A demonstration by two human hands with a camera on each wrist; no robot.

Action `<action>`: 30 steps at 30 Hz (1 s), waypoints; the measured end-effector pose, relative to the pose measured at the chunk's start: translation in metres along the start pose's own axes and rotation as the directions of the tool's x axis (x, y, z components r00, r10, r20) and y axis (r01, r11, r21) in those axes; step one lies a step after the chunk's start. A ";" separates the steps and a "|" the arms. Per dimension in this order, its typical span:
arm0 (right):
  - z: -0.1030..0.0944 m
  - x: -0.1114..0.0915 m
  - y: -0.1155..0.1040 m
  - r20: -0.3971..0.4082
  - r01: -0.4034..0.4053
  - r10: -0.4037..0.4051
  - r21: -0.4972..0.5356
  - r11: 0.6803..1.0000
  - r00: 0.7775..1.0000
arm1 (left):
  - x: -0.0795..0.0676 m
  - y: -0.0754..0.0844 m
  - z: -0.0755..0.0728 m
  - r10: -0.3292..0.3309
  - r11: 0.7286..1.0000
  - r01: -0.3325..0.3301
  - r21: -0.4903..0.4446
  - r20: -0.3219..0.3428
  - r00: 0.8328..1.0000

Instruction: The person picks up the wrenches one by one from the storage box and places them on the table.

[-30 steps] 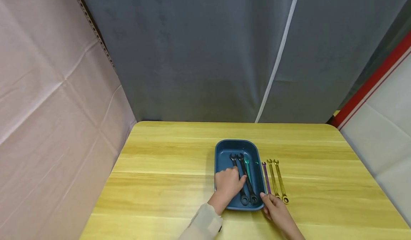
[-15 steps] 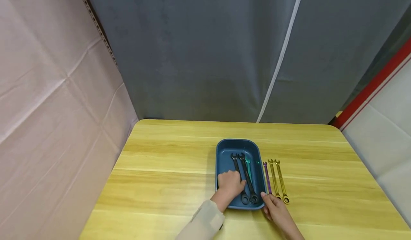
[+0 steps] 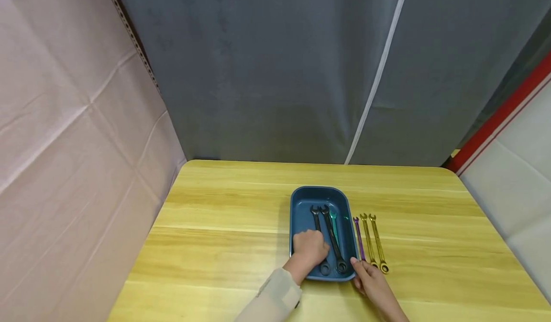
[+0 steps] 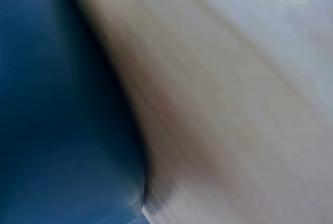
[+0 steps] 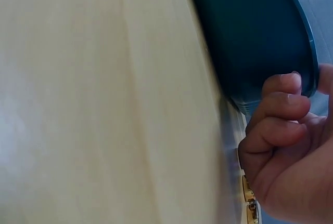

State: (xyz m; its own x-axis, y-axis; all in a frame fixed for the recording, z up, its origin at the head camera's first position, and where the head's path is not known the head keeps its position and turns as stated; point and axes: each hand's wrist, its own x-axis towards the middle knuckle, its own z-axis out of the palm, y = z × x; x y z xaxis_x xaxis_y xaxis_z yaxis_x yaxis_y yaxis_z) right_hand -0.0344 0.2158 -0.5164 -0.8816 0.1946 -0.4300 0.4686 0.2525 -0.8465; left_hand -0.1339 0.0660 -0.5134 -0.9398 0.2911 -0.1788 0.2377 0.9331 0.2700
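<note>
A deep blue rounded-rectangular tray (image 3: 301, 216) with a glossy surface stands on a yellow wood-grained table (image 3: 224, 236), its long side running away from the person. The person's left hand (image 3: 310, 246), below a pale grey-beige sleeve (image 3: 272, 295), reaches over the tray's left wall with its fingers bent down inside. It covers the middle of the left-hand black metal wrench (image 3: 317, 221) — the fingertips are hidden, so whether they grasp it cannot be told. A second black metal wrench (image 3: 333, 238) lies just to its right, ring end toward the person, and a shiny green metal wrench (image 3: 335, 225) lies beside that one, also in the tray. The right hand (image 3: 371, 280) pinches the tray's near right corner, thumb at the rim and fingers curled against the outer wall, as the right wrist view shows. On the table just outside the tray's right wall lie a slim purple metal wrench (image 3: 359, 239) and two gold-coloured metal wrenches (image 3: 368, 240), (image 3: 378, 242), roughly parallel, their near ends close to the right hand. Behind the table hangs a dark grey cloth (image 3: 267, 73) — a white strip (image 3: 380, 68) crosses it at a slant.
</note>
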 end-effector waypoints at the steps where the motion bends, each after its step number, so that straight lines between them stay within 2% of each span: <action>1: 0.000 0.000 0.000 0.001 0.003 -0.003 0.001 1.000 1.000 | 0.000 0.000 0.000 -0.003 1.000 0.003 -0.001 -0.002 1.000; 17: -0.002 -0.002 -0.001 0.011 0.023 -0.023 -0.018 1.000 1.000 | -0.001 0.001 -0.003 -0.060 0.997 0.058 -0.050 -0.028 0.998; 25: -0.002 -0.002 -0.003 0.010 0.046 -0.045 -0.053 0.998 0.999 | 0.000 0.000 -0.005 -0.079 0.986 0.078 -0.146 -0.006 0.997; 30: -0.002 -0.002 -0.002 0.004 0.040 -0.040 -0.045 0.998 0.999 | -0.001 -0.003 -0.004 -0.067 0.964 0.074 -0.255 0.034 0.997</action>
State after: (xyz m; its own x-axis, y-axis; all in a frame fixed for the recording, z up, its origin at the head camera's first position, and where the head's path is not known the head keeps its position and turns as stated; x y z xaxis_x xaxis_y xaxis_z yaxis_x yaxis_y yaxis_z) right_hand -0.0329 0.2168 -0.5131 -0.8998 0.1806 -0.3972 0.4351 0.3025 -0.8481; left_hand -0.1350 0.0621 -0.5102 -0.9447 0.2349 -0.2289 0.0973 0.8671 0.4885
